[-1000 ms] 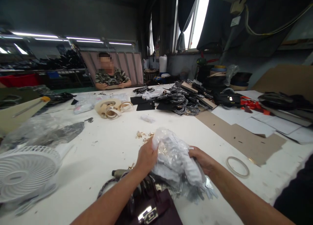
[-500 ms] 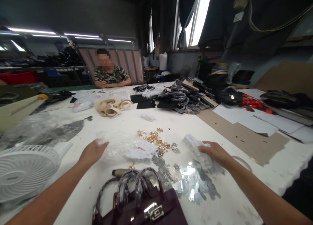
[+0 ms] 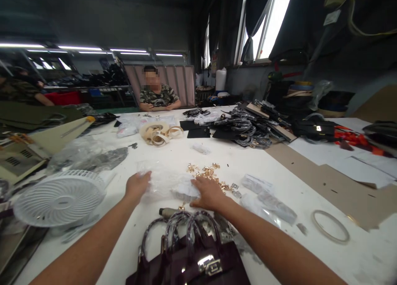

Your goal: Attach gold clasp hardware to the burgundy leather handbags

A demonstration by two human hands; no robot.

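Now the right hand [image 3: 210, 193] — white packet [image 3: 258, 184] released — touches the plastic bag [image 3: 161, 178].

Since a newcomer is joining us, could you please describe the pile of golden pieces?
On the white table, find the dark purple handbag nearest the camera. Beyond it, just past the right hand, lies the pile. Its small, golden pieces set it apart from the clear plastic bag beside it.

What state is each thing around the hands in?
Left hand: closed on clear bag
Right hand: at the bag's other end, grip unclear
Clear bag: crumpled
Maroon handbag: handles up, plastic-wrapped
Gold fittings: loose, scattered
Beige strip roll: partly unwound
Tape ring: lying flat
White fan: running or not, unclear
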